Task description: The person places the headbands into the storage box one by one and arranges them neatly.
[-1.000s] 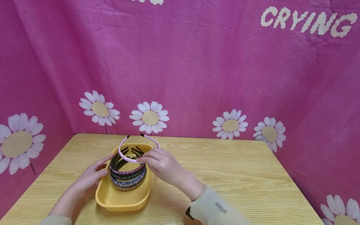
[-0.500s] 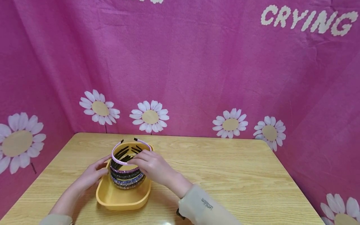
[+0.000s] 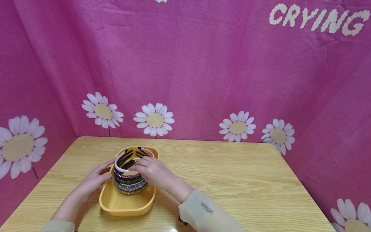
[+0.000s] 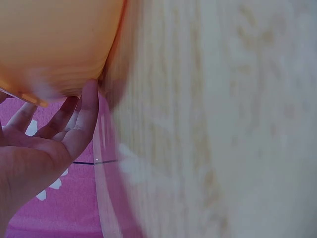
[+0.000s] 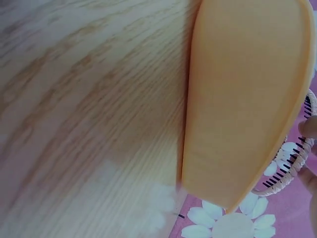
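Observation:
A lilac braided headband (image 3: 118, 165) with black tips is pinched at its front curve by my right hand (image 3: 155, 173). It lies over a stack of glittery headbands (image 3: 131, 187) in purple, black, blue and brown, inside a yellow plastic tub (image 3: 127, 212). My left hand (image 3: 94, 181) touches the tub's left side. In the left wrist view its fingers (image 4: 88, 106) lie lightly bent against the tub's outer wall. The right wrist view catches the lilac headband (image 5: 277, 187) above the tub's rim, with black teeth along its inside; only part of the right hand (image 5: 311, 181) shows there.
The tub stands on a light wooden table (image 3: 232, 187), left of its middle. Behind and on both sides hangs a magenta cloth (image 3: 197, 71) printed with white daisies and lettering. A dark band (image 3: 182, 221) circles the right wrist.
My right hand has moved left and down with the lilac headband, from above the tub's right side onto the stack. My left hand has stayed at the tub's side.

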The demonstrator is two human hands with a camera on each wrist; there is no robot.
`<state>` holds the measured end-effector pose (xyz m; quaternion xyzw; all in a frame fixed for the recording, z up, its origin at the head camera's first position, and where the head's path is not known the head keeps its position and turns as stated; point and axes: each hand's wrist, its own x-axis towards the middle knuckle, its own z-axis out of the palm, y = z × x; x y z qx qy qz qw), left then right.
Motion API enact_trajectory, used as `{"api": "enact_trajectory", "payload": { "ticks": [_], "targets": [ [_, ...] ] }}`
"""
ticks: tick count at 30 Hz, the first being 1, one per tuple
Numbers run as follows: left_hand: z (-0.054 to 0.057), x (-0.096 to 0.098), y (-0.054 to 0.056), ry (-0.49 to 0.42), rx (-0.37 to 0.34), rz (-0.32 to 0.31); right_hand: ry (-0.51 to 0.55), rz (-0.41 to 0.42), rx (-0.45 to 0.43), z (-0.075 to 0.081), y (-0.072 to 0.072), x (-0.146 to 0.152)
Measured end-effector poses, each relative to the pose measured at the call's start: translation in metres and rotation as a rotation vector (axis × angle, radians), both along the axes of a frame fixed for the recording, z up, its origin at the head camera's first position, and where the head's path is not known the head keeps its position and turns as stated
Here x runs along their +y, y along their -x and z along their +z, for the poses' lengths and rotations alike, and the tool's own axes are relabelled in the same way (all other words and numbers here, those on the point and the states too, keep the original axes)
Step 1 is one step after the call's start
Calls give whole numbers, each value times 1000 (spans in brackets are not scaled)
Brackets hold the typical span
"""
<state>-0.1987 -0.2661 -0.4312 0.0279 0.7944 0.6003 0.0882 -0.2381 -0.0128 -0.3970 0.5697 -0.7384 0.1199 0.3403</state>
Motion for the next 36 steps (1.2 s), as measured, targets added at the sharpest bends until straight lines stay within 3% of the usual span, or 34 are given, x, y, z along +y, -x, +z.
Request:
{"api": "enact_trajectory", "payload": {
  "ticks": [3, 12, 26, 36],
  "targets": [
    [1, 0, 0, 2, -2, 0, -30, -15, 9, -2, -1, -2],
    [0, 0, 0, 10, 5, 3, -69, -49, -74, -6, -5, -7],
    [0, 0, 1, -13, -12, 5, -91, -17, -137, -9, -4, -2],
    [1, 1, 0, 19, -12, 6, -58, -17, -148, 9, -7, 8]
  ]
}}
